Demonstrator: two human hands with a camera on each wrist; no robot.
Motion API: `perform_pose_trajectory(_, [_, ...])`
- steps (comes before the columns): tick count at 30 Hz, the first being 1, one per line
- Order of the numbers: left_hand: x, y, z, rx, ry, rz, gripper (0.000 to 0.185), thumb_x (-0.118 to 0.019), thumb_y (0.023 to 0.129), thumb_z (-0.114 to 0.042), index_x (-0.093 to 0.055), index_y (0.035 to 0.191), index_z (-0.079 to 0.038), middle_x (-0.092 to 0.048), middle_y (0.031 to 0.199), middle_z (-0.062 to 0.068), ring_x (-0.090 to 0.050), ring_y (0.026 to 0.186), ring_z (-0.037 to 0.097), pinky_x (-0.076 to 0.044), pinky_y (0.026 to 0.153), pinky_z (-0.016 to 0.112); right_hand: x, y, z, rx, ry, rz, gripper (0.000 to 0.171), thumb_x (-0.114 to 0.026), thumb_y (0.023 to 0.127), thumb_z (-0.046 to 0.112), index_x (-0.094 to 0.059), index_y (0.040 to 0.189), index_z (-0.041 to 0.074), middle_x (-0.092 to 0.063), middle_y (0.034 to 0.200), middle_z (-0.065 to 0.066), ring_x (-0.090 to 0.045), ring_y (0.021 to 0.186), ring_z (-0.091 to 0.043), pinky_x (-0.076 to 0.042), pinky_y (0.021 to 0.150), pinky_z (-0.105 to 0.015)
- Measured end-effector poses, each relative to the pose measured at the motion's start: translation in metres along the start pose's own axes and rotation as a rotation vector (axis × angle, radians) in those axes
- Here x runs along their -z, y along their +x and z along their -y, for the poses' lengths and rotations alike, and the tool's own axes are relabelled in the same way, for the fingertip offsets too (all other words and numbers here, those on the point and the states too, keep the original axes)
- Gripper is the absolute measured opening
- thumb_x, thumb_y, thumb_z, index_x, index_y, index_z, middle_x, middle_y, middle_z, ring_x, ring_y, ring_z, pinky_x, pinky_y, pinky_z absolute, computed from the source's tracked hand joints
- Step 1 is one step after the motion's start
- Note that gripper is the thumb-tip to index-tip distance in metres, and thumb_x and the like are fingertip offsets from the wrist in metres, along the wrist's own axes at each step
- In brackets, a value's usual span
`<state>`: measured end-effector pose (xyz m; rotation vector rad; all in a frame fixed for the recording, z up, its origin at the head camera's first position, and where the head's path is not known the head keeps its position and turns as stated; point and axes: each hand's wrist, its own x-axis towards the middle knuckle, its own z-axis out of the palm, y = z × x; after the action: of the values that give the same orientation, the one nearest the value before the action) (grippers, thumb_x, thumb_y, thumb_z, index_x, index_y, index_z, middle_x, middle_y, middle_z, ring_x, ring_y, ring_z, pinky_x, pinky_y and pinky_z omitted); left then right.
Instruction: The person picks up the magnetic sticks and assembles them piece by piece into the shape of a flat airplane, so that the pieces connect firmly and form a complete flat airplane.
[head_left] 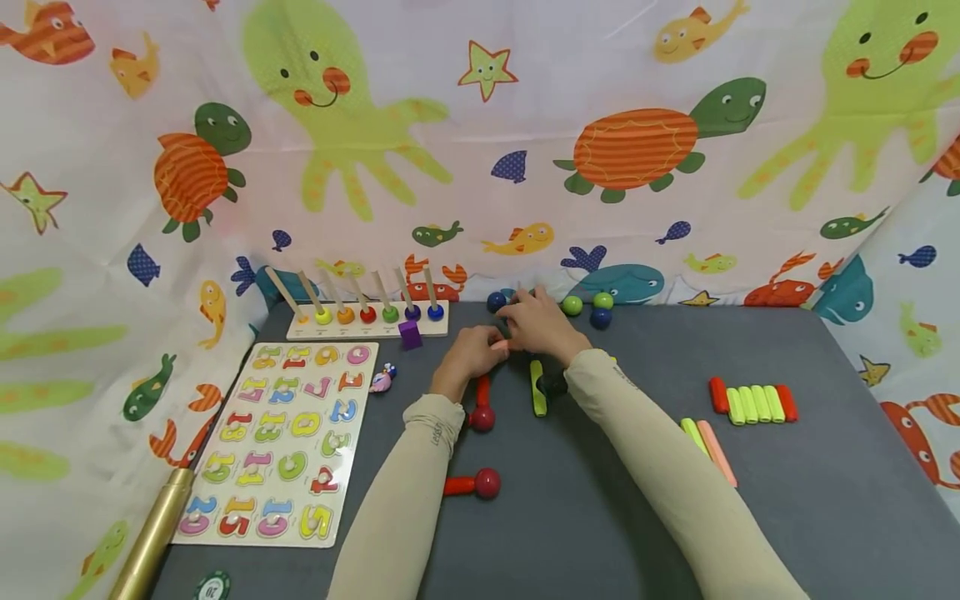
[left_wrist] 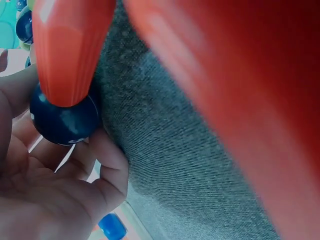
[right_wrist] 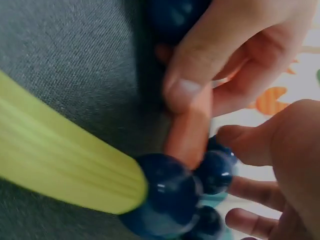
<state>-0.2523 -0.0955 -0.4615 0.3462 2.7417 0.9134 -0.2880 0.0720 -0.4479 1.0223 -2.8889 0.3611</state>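
My left hand (head_left: 468,358) pinches a salmon building stick (right_wrist: 192,127) between thumb and fingers. A dark blue ball (left_wrist: 67,117) sits at the stick's end beside those fingers in the left wrist view. My right hand (head_left: 543,325) hovers with fingers spread and slightly bent, fingertips close to several dark blue balls (right_wrist: 214,172) at the other end. Below that hand lies a yellow-green stick (head_left: 538,387), its far end against another blue ball (right_wrist: 162,195). Under my left wrist, a red stick (head_left: 482,390) has a dark red ball (head_left: 482,418) at its near end.
A number puzzle board (head_left: 277,442) and a wooden peg counter (head_left: 367,321) stand left, near a purple cube (head_left: 410,335). Green balls (head_left: 572,306) lie at the back. Yellow-green sticks (head_left: 753,404) line up on the right. Another red stick (head_left: 459,485) lies in front.
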Motion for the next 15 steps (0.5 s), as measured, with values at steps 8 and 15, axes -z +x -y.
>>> perform_pose_trajectory(8, [-0.003, 0.006, -0.003, 0.008, 0.000, 0.029, 0.020, -0.070, 0.105, -0.023, -0.077, 0.116, -0.006, -0.072, 0.109, 0.010, -0.061, 0.096, 0.028, -0.050, 0.089, 0.040, -0.002, -0.006, -0.011, -0.102, 0.201, -0.023, 0.023, -0.071, 0.101, 0.008, -0.077, 0.122, -0.001, -0.073, 0.109, -0.018, -0.060, 0.102, -0.038, -0.045, 0.099, -0.053])
perform_pose_trajectory(15, [0.000, 0.002, 0.002, 0.064, -0.099, 0.071, 0.050, -0.065, 0.106, -0.048, -0.053, 0.131, -0.005, -0.059, 0.123, 0.019, -0.057, 0.108, 0.035, -0.048, 0.095, 0.049, 0.023, -0.066, -0.003, -0.226, 0.466, -0.184, 0.028, -0.061, 0.109, 0.013, -0.071, 0.132, 0.000, -0.065, 0.090, -0.013, -0.055, 0.075, -0.028, -0.046, 0.069, -0.044])
